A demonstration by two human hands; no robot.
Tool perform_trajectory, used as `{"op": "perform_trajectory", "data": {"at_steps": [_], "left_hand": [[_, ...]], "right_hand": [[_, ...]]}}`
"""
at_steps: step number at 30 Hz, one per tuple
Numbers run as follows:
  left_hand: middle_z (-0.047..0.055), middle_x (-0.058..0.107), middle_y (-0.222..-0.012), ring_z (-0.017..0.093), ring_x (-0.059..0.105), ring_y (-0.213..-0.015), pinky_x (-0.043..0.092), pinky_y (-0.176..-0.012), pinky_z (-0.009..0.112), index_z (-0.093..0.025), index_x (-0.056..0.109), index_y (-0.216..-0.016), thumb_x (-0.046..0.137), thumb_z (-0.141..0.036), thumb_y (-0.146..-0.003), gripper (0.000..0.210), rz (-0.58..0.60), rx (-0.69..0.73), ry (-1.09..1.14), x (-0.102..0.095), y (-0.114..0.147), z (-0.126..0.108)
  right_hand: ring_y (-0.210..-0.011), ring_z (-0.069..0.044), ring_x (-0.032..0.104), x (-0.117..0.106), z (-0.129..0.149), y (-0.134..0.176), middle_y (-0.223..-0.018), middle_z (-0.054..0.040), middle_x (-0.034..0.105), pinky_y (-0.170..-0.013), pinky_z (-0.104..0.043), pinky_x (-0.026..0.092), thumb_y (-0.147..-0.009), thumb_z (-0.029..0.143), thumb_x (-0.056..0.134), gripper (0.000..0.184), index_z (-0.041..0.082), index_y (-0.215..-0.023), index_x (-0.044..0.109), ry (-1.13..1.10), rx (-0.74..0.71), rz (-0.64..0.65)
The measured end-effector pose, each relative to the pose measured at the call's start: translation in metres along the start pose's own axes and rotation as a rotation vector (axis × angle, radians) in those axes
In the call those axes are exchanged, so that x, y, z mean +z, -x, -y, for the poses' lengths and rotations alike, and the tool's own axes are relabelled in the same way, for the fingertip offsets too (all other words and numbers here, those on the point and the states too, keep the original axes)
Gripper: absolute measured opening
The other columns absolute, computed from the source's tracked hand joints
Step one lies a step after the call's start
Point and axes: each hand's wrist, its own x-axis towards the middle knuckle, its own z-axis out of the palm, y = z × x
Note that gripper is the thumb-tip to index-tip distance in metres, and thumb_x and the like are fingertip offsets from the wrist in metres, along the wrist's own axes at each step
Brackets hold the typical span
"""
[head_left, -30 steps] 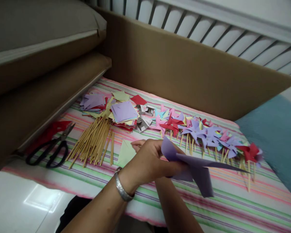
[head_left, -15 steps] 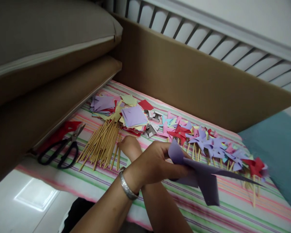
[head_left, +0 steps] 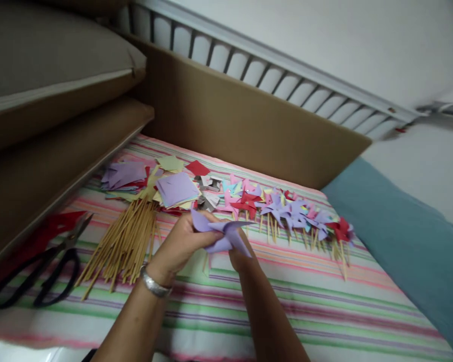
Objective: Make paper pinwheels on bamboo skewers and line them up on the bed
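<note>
Nearest, the left hand [head_left: 183, 241], a silver bracelet [head_left: 154, 282] at its wrist, had its grip clamped on a purple paper pinwheel [head_left: 231, 233] above the striped cloth [head_left: 305, 311]. The right hand [head_left: 237, 257] was mostly hidden behind the pinwheel; its grip could not be told. Left of them lay black-handled scissors [head_left: 56, 269] and thin sticks [head_left: 124, 246]. Farther off were paper squares [head_left: 178, 189], a cluster of stick-mounted pinwheels [head_left: 296, 213], then a brown panel [head_left: 241, 123].

A white slatted radiator [head_left: 255, 70] runs along the pale wall [head_left: 355, 45], behind a brown panel [head_left: 241, 123].
</note>
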Motion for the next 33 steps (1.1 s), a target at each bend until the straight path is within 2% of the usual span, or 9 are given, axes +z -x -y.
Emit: {"op": "perform_trajectory", "data": {"at_steps": [3, 5, 7, 11, 17, 22, 26, 33], "left_hand": [[-0.004, 0.056, -0.056, 0.007, 0.046, -0.051, 0.033, -0.050, 0.019, -0.014, 0.063, -0.069, 0.073, -0.020, -0.060, 0.015, -0.046, -0.065, -0.078, 0.000, -0.010, 0.017], [-0.004, 0.055, -0.056, 0.007, 0.046, -0.051, 0.033, -0.050, 0.019, -0.013, 0.063, -0.068, 0.074, -0.021, -0.059, 0.016, -0.023, -0.116, -0.142, 0.004, -0.015, 0.026], [-0.002, 0.057, -0.058, 0.008, 0.048, -0.053, 0.035, -0.051, 0.020, -0.013, 0.064, -0.068, 0.074, -0.023, -0.060, 0.015, 0.017, -0.130, -0.209, 0.010, -0.018, 0.034], [0.003, 0.064, -0.070, 0.013, 0.056, -0.065, 0.042, -0.060, 0.024, -0.015, 0.067, -0.070, 0.071, -0.022, -0.064, 0.011, 0.103, -0.052, -0.355, 0.023, -0.022, 0.045], [0.005, 0.069, -0.080, 0.017, 0.062, -0.079, 0.044, -0.082, 0.032, -0.018, 0.069, -0.074, 0.064, -0.020, -0.073, 0.005, 0.245, 0.141, -0.619, 0.048, -0.020, 0.051], [0.007, 0.067, -0.082, 0.019, 0.061, -0.082, 0.047, -0.079, 0.033, -0.020, 0.069, -0.079, 0.061, -0.018, -0.075, 0.008, 0.245, 0.326, -0.726, 0.055, -0.017, 0.055], [0.004, 0.069, -0.079, 0.018, 0.062, -0.079, 0.040, -0.094, 0.043, -0.022, 0.067, -0.079, 0.063, -0.017, -0.073, 0.009, 0.192, 0.457, -0.856, 0.053, -0.017, 0.056], [0.002, 0.069, -0.079, 0.015, 0.063, -0.077, 0.033, -0.101, 0.048, -0.022, 0.065, -0.081, 0.059, -0.015, -0.076, 0.010, 0.157, 0.562, -0.918, 0.049, -0.016, 0.053]], "right_hand": [[-0.055, -0.012, 0.055, -0.034, -0.007, 0.012, -0.062, 0.0025, 0.060, -0.055, -0.025, 0.045, -0.074, 0.036, 0.064, 0.018, 0.018, -0.075, 0.059, -0.209, 0.125, -0.100], [-0.054, -0.010, 0.053, -0.050, -0.010, 0.021, -0.060, 0.0029, 0.058, -0.055, -0.024, 0.043, -0.071, 0.033, 0.066, 0.017, 0.018, -0.075, 0.061, -0.338, 0.162, -0.161], [-0.052, -0.008, 0.050, -0.061, -0.012, 0.027, -0.057, 0.0030, 0.056, -0.052, -0.022, 0.040, -0.071, 0.030, 0.066, 0.015, 0.016, -0.076, 0.063, -0.365, 0.151, -0.193], [-0.047, -0.007, 0.044, -0.072, -0.009, 0.034, -0.057, 0.0034, 0.054, -0.044, -0.020, 0.033, -0.073, 0.030, 0.063, 0.014, 0.017, -0.079, 0.065, -0.307, 0.129, -0.208], [-0.050, -0.008, 0.047, -0.090, 0.001, 0.043, -0.056, 0.0035, 0.054, -0.047, -0.021, 0.037, -0.073, 0.030, 0.062, 0.015, 0.017, -0.080, 0.065, -0.250, 0.088, -0.162], [-0.057, -0.011, 0.054, -0.099, 0.006, 0.051, -0.063, 0.0016, 0.061, -0.055, -0.023, 0.043, -0.075, 0.029, 0.061, 0.013, 0.019, -0.082, 0.066, -0.225, 0.080, -0.124], [-0.071, -0.017, 0.062, -0.097, 0.011, 0.053, -0.076, -0.0020, 0.068, -0.066, -0.029, 0.047, -0.072, 0.028, 0.063, 0.012, 0.020, -0.080, 0.066, -0.266, 0.096, -0.105], [-0.069, -0.015, 0.062, -0.089, 0.017, 0.050, -0.074, -0.0012, 0.068, -0.064, -0.026, 0.046, -0.067, 0.024, 0.067, 0.008, 0.020, -0.074, 0.067, -0.258, 0.098, -0.148]]}}
